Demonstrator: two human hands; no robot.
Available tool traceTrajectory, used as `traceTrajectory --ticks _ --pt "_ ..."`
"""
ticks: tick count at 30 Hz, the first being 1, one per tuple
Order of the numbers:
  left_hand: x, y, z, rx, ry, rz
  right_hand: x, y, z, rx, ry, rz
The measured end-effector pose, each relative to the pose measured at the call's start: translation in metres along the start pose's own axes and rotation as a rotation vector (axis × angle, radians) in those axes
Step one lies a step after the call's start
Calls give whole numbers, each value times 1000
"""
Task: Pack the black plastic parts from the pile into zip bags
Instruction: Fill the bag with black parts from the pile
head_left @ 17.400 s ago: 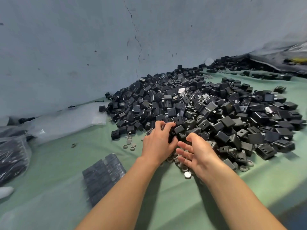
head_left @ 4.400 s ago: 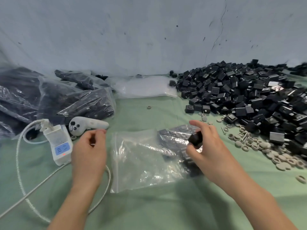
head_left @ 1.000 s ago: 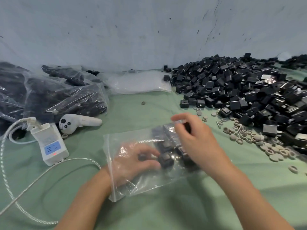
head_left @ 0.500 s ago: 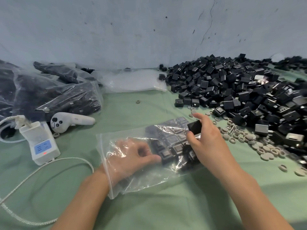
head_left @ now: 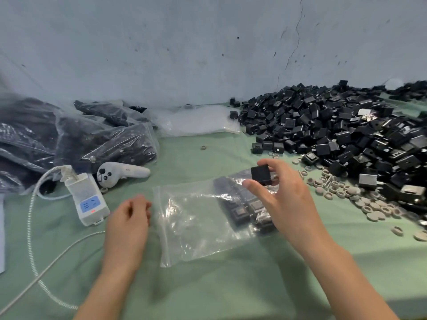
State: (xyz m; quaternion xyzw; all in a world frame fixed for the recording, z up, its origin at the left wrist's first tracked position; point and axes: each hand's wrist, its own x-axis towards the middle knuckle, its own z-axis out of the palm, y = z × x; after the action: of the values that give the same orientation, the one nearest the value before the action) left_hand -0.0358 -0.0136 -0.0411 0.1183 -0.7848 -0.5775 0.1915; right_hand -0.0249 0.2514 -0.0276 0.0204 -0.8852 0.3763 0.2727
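on the green-clothed desk below a grey wall, our right hand pinches one black part just above the clear zip bag (a few parts already inside); our left hand, loosely curled and empty, sits beside the bag's mouth, the pile at right.

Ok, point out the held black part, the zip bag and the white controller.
black part (head_left: 261, 176), head view, its front face.
zip bag (head_left: 196, 222), head view, empty clear middle.
white controller (head_left: 131, 171), head view, its handle.
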Motion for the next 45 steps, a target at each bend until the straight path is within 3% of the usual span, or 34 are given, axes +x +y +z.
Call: traceTrajectory --ticks 3,7,11,13,15,17,19,21,24,29,31,33,35,39,42,45 --pt "-21 20 -7 -77 89 121 -4 -12 4 38 -46 -47" --pt "-42 40 5 -272 -239 116 -13 -34 16 75 -78 -164" --pt "-52 44 13 -241 -503 83 -26 -50 32 56 -119 -303" --pt "-52 43 10 -254 -559 66 -31 -55 38 64 -153 -296" --pt "-47 41 5 -276 -521 35 -32 -56 40 56 -225 -286" --pt "-38 38 -2 -307 -382 4 -30 -52 36 27 -290 -260" --pt "-27 30 -14 -276 -211 -11 -29 -42 28 2 -274 -207" --pt "-18 18 -27 -94 -130 17 -28 -29 17 -1 -195 -118" --pt "-15 1 -37 143 -255 101 -28 -9 3 -42 -111 5" --pt "-24 -14 -33 284 -461 217 -34 11 -7 -122 -56 154" --pt "-23 -15 -32 256 -381 230 -35 12 -6 -142 -66 169" --pt "-17 -15 -34 218 -192 211 -35 11 -6 -159 -82 159" --pt "-10 -16 -38 296 -85 226 -34 11 -7 -185 -101 146" --pt "-7 -26 -39 628 -229 362 -33 12 -11 -242 -142 129" --pt "-8 -25 -37 623 -256 465 -35 3 -8 -233 -152 83" --pt "-10 -22 -36 508 -152 458 -43 -23 11 -208 -186 -76"
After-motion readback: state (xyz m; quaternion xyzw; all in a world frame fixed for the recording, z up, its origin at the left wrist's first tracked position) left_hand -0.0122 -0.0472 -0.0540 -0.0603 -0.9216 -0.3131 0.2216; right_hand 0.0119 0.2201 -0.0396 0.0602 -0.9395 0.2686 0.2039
